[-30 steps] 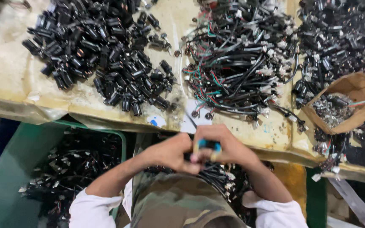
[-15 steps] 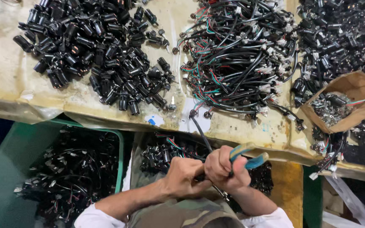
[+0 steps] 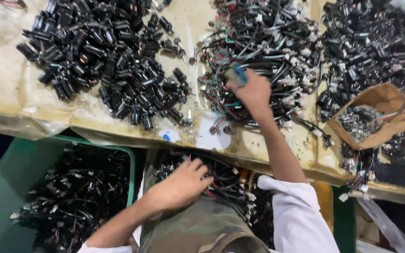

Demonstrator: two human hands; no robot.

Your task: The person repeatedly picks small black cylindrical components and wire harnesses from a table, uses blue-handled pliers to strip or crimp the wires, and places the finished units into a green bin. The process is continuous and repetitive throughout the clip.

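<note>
- Right hand [image 3: 254, 91] fisted round blue-handled cutters [image 3: 236, 74], over the wire bundle [image 3: 263, 51] on the table [image 3: 5, 98].
- Left hand [image 3: 181, 185] spread flat on cables in lap [image 3: 228, 180].
- Step, I'd say: fetching a piece; next needs a free finger pinch.

We have one view only, from the head camera, looking steeply down over the near edge of the bench [image 3: 19, 100]. It sits close above our lap, facing forward across the bench top, with the bins below at the bottom.
</note>
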